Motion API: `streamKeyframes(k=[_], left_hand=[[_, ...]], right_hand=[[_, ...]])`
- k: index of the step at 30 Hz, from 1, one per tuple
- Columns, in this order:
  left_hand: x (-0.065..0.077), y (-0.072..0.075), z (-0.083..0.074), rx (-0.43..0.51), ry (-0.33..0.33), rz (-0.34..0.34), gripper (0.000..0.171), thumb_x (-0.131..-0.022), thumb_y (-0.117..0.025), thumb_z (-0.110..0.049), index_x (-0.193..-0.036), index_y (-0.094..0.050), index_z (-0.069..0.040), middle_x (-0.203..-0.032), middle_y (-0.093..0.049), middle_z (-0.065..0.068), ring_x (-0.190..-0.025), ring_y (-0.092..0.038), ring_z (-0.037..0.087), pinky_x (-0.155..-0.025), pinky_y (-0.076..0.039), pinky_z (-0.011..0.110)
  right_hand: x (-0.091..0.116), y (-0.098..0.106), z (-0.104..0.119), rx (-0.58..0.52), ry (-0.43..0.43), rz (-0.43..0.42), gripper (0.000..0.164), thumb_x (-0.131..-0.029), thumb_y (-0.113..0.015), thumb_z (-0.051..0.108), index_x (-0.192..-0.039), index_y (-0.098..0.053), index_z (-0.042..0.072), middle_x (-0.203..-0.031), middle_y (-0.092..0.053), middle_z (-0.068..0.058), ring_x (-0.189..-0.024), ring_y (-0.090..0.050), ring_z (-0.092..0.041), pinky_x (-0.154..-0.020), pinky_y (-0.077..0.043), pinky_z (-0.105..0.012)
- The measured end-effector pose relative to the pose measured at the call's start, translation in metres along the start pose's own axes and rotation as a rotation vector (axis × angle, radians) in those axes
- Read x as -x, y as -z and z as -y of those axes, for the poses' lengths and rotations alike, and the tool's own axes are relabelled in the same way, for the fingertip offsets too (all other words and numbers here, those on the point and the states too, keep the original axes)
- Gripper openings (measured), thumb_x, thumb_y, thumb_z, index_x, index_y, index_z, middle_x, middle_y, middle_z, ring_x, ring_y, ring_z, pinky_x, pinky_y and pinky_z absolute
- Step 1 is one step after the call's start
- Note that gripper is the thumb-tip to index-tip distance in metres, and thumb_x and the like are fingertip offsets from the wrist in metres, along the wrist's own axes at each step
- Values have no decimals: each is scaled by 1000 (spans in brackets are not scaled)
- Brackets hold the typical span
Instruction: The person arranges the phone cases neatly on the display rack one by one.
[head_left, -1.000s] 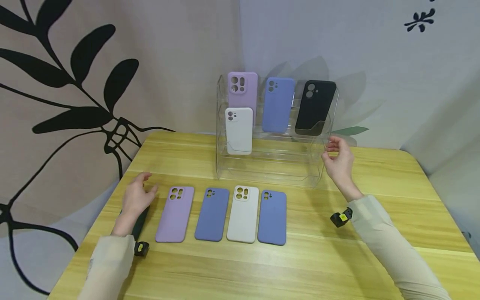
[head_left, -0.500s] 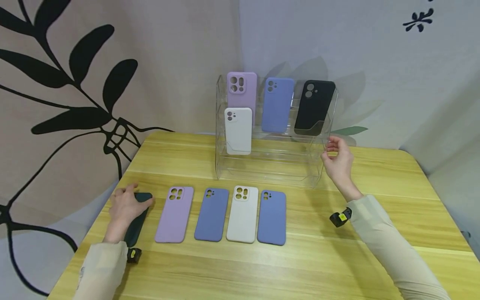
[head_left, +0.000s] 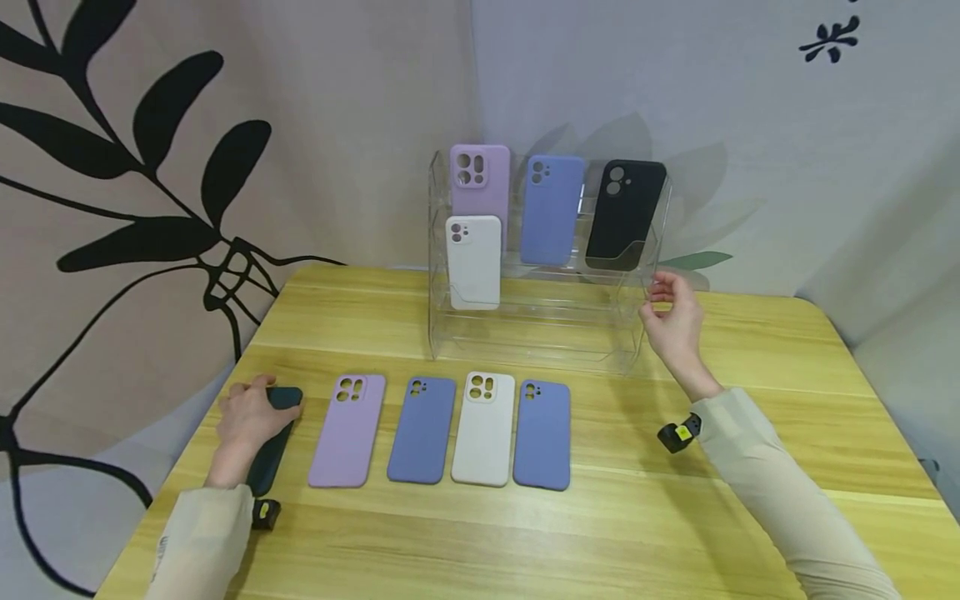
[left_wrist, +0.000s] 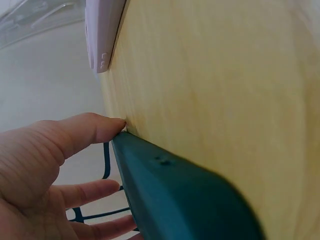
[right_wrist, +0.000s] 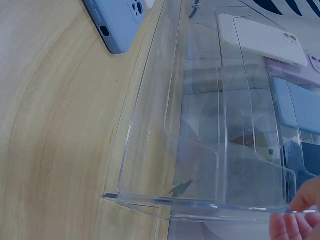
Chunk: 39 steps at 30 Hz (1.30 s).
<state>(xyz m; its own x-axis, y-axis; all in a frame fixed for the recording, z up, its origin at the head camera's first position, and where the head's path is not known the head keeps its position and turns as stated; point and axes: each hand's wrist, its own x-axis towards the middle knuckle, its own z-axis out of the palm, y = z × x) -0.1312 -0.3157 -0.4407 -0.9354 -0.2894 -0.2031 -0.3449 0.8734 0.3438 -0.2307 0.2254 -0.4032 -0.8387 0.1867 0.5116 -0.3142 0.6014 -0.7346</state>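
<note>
My left hand (head_left: 246, 423) lies over a dark green phone case (head_left: 272, 460) at the table's left, gripping it across its width with the thumb on one long edge and fingers on the other. The left wrist view shows the thumb touching the near edge of the green case (left_wrist: 185, 195). My right hand (head_left: 677, 327) pinches the right side panel of a clear tiered display rack (head_left: 540, 343) between thumb and fingers. That panel's edge also shows in the right wrist view, with the fingertips (right_wrist: 287, 227) just at it.
Right of the green case lie a purple case (head_left: 348, 433), a blue case (head_left: 422, 433), a white case (head_left: 483, 433) and another blue case (head_left: 542, 437). The rack bears a purple case (head_left: 480, 179), a white case (head_left: 473, 265), a blue case (head_left: 552, 208) and a black case (head_left: 624, 212).
My left hand has moved left and down from above the green case and taken hold of it. The right hand stays on the rack's side.
</note>
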Motion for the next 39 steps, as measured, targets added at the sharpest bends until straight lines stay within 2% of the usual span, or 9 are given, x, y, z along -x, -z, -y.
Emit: streamKeyframes(k=[6, 12, 16, 20, 23, 30, 39], left_hand=[[-1, 0, 1, 13, 1, -1, 70, -79, -67, -31, -130, -38, 6, -123, -30, 43, -109, -30, 61, -68, -42, 67], [-1, 2, 0, 22, 16, -15, 70, -78, -68, -30, -129, -39, 7, -123, -30, 43, -111, -28, 61, -73, -39, 71], [0, 5, -7, 32, -5, -59, 67, -79, -69, -30, -128, -43, 6, -123, -31, 42, -112, -30, 60, -73, -39, 72], [-1, 9, -19, 50, -80, -137, 61, -78, -70, -27, -123, -48, 7, -121, -36, 42, -112, -32, 58, -75, -40, 69], [-1, 11, -30, 58, -124, -171, 59, -78, -70, -27, -123, -50, 6, -121, -38, 42, -113, -33, 57, -76, -41, 66], [-3, 13, -58, 99, -166, -183, 59, -80, -70, -25, -126, -49, 4, -127, -35, 40, -114, -33, 57, -77, -42, 65], [-3, 13, -100, 179, -273, -236, 54, -80, -70, -22, -126, -52, 1, -129, -36, 36, -115, -32, 55, -84, -38, 63]], right_hand=[[-1, -1, -2, 4, 8, -6, 36, -78, -54, -13, -114, -53, -11, -98, -59, -24, -86, -57, -32, -61, -36, 0], [0, -1, -1, 1, 19, -7, 36, -78, -54, -13, -114, -53, -11, -98, -59, -25, -85, -57, -31, -61, -36, -1], [0, -1, -1, -15, 23, -13, 36, -77, -53, -14, -113, -53, -12, -97, -59, -25, -85, -57, -33, -61, -36, 0], [0, -1, -1, -28, 26, -15, 35, -77, -52, -15, -112, -53, -12, -96, -59, -26, -84, -57, -34, -61, -36, 0], [0, -1, -1, -27, 24, -11, 36, -77, -52, -15, -113, -53, -12, -97, -59, -26, -85, -57, -34, -61, -36, 1], [0, 0, 0, -20, 14, 6, 36, -78, -53, -14, -115, -52, -12, -98, -59, -26, -87, -57, -34, -61, -36, 1], [0, 0, -1, -12, 15, 7, 37, -78, -53, -14, -115, -52, -12, -99, -59, -26, -87, -57, -35, -62, -36, 1]])
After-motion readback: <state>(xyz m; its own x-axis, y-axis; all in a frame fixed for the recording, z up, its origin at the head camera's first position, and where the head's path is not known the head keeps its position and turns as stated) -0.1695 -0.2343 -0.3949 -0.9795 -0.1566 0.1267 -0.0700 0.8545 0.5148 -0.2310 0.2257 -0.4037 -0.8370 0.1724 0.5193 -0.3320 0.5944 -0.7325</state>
